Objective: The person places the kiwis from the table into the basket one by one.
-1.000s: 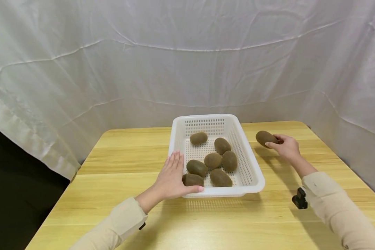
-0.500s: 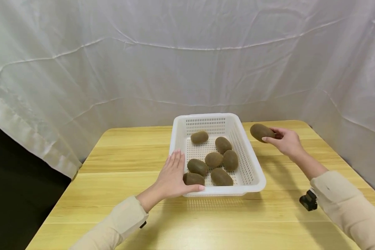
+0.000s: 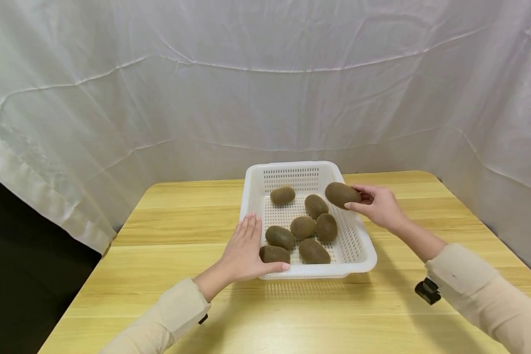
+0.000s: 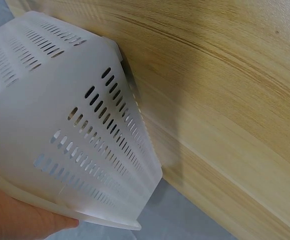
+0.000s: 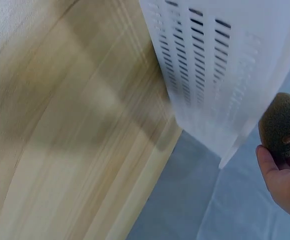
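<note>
A brown kiwifruit (image 3: 342, 195) is pinched between the thumb and fingers of my right hand (image 3: 382, 208), held above the right rim of a white plastic basket (image 3: 368, 251). In the right wrist view the same kiwifruit (image 5: 280, 125) shows beside the basket's slotted wall (image 5: 204, 65). Several other kiwifruits lie on the basket floor, one alone near the back (image 3: 282, 195) and the rest toward the front and right. My left hand (image 3: 244, 253) rests on the basket's near left corner, fingers straight over the left rim and thumb along the front rim.
The basket stands on a light wooden table (image 3: 177, 216). A pale curtain (image 3: 292, 113) hangs behind the table and along both sides. Small black devices show at both wrists, the right one (image 3: 427, 291) hanging below the sleeve.
My right hand lifted the kiwifruit from the right side of the table and carried it left, over the basket's right rim. The left hand and the basket stayed put.
</note>
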A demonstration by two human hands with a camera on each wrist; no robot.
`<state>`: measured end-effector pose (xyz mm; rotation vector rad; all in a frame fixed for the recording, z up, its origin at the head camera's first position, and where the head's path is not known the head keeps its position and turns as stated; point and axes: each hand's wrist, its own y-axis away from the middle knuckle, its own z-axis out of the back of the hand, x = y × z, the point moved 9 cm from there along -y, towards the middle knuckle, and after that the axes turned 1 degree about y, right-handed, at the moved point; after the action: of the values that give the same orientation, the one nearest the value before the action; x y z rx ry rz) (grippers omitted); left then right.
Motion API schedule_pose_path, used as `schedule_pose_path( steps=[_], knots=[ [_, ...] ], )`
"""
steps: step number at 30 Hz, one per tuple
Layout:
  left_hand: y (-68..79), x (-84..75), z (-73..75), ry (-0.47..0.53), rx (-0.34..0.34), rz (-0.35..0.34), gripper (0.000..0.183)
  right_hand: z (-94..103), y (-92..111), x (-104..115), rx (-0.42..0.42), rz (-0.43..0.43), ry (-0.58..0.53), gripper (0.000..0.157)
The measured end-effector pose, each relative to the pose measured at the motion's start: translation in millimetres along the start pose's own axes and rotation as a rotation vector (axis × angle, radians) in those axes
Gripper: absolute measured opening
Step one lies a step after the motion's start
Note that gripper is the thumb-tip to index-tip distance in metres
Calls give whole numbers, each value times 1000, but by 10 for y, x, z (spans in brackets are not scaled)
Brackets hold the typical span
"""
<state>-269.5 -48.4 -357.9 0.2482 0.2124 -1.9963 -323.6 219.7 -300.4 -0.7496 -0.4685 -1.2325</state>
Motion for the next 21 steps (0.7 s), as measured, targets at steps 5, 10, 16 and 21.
schedule_pose_path(
  steps=[5, 10, 16, 21],
  knots=[
    [0, -5, 2, 3, -1, 1, 118, -127, -21, 63, 19, 21, -13, 51],
    [-3, -8, 3, 3, -2, 1, 118, -230, -65, 100, 16, 50, 5, 50],
    [-6, -16, 4, 0, -1, -6, 118, -372, -122, 146, 36, 93, 47, 49],
    [2, -6, 7, 3, -3, -6, 117, -521, -200, 162, 65, 112, 90, 50]
  ],
)
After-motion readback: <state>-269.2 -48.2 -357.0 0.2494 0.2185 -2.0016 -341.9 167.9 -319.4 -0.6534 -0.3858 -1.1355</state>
